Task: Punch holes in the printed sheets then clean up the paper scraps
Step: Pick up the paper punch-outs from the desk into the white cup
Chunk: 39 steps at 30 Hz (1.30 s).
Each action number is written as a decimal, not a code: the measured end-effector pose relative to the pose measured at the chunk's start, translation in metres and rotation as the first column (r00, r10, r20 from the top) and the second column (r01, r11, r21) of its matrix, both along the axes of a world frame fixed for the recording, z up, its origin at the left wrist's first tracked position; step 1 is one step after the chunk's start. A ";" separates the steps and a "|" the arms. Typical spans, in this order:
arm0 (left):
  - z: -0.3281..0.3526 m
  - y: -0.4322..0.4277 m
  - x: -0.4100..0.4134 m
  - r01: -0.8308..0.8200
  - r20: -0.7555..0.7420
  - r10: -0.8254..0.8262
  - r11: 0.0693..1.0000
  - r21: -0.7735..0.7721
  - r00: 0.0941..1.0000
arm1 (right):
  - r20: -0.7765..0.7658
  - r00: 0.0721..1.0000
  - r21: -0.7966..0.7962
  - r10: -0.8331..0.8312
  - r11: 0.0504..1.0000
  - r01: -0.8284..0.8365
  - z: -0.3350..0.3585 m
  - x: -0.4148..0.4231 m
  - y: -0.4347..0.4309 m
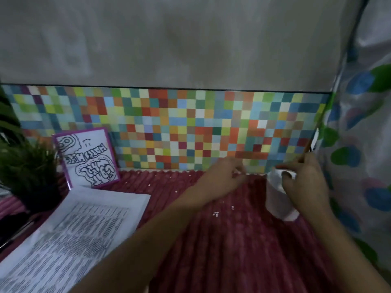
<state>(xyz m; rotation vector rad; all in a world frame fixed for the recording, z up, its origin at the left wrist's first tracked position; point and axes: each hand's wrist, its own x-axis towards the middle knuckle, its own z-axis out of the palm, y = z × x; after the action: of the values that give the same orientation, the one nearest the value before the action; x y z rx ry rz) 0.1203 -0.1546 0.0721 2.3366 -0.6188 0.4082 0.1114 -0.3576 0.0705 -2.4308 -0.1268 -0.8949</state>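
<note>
The printed sheets (69, 235) lie stacked at the lower left on a ribbed red cloth (243, 250). Small white paper scraps (215, 214) are scattered over the cloth, with more along its far edge. My left hand (224, 174) reaches to the far edge, its fingertips pinched together over scraps near the wall. My right hand (304, 182) holds a crumpled white paper (277, 197) just right of the left hand. No hole punch is in view.
A colourful checkered panel (169, 127) backs the surface. A purple-framed drawing (86, 157) leans against it at the left, beside a green potted plant (27, 172). A patterned curtain (364, 144) hangs along the right side.
</note>
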 end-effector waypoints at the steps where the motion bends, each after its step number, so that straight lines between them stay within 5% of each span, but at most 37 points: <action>1: -0.002 0.025 -0.010 -0.026 -0.081 0.030 0.998 0.052 0.996 | 0.009 0.998 0.022 0.063 0.998 -0.063 -0.002 -0.007 0.017; 6: -0.038 0.106 -0.062 -0.113 -0.336 0.234 0.933 0.341 0.913 | -0.247 0.869 0.106 0.429 0.903 -0.416 -0.039 -0.020 0.096; 13: -0.084 0.117 -0.093 -0.258 -0.142 0.298 0.934 0.246 0.944 | -0.462 0.846 0.098 0.266 0.963 -0.250 -0.094 -0.006 0.107; 25: -0.087 0.115 -0.094 -0.310 -0.027 0.322 0.928 0.207 0.946 | -0.351 0.904 0.134 0.245 0.968 -0.211 -0.105 -0.012 0.115; 33: -0.073 0.119 -0.081 -0.339 -0.137 0.347 0.937 0.077 0.928 | -0.302 0.906 0.505 0.295 0.856 -0.110 -0.104 -0.005 0.104; 39: -0.065 0.083 -0.041 -0.305 -0.121 0.315 0.947 0.097 0.941 | -0.309 0.903 0.337 0.298 0.922 -0.189 -0.113 -0.005 0.110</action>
<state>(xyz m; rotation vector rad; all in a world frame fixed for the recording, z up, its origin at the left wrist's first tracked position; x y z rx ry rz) 0.0790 -0.0716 0.0074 2.5186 -0.2020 0.3669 0.1061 -0.2471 -0.0422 -2.1842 -0.1494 -0.3230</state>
